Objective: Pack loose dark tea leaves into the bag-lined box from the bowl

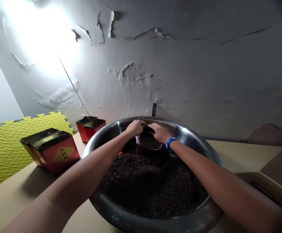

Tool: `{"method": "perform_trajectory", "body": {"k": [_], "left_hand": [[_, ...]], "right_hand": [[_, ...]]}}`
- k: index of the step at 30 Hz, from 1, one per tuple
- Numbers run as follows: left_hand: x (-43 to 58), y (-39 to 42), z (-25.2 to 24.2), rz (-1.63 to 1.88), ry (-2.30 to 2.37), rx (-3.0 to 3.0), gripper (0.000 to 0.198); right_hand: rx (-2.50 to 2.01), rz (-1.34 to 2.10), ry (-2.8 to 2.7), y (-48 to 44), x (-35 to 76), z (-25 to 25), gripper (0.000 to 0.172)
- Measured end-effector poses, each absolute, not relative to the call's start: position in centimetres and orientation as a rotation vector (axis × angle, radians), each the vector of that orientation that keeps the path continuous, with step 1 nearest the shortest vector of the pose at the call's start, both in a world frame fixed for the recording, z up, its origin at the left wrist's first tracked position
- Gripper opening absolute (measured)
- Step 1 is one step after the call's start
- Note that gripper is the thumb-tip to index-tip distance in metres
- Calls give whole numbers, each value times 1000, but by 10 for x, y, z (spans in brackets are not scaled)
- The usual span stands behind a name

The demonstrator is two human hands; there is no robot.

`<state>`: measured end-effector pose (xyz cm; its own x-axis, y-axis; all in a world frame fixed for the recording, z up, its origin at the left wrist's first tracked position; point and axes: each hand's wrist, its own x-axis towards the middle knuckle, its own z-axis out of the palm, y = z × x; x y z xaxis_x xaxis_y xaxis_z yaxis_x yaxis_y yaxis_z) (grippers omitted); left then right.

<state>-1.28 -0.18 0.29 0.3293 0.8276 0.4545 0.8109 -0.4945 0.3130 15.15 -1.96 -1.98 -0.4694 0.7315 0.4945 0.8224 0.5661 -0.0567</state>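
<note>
A wide metal basin (121,223) holds a bed of dark loose tea leaves (141,174). At its far side stands a tea tin (148,144) with a pinkish side and a dark top, partly covered by my fingers. My left hand (136,127) is closed on the left of the dark top. From the right, my right hand (158,132) grips the same top, its fingers close to the left ones. Whether that top is a lid or the tin's open mouth I cannot tell. A bit of orange-red (120,152) shows by the leaves, beneath my left forearm.
Red tea tins with black tops (58,153) stand left of the basin on the pale table (7,207). Further red tins (92,127) are behind them. A yellow foam mat (7,145) lies at the left. The peeling wall (191,81) rises behind; a dark cord (262,189) lies right.
</note>
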Motion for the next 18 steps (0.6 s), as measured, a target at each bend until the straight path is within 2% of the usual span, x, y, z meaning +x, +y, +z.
{"method": "perform_trajectory", "body": {"k": [2, 4, 6, 8, 11, 13, 18], "left_hand": [[-10, -5, 8, 998, 1572, 2528, 27], [-5, -11, 15, 1089, 1538, 2501, 26], [2, -20, 22, 1030, 1401, 2489, 28], [9, -31, 25, 705, 1176, 2495, 28], [22, -49, 18, -8, 851, 2395, 25], [32, -59, 7, -243, 728, 2374, 26], [54, -79, -18, -190, 670, 2474, 70]], "right_hand": [[-1299, -251, -2329, -18, 156, -19, 24], [-1381, -268, -2310, -16, 159, -19, 25], [-1404, -324, -2283, -13, 163, -20, 25], [-1380, -374, -2257, -10, 168, -20, 24], [-1381, -405, -2138, -4, 177, -22, 26], [-1432, -400, -2059, 0, 183, -24, 26], [-1584, -319, -2022, 11, 201, -30, 25]]}}
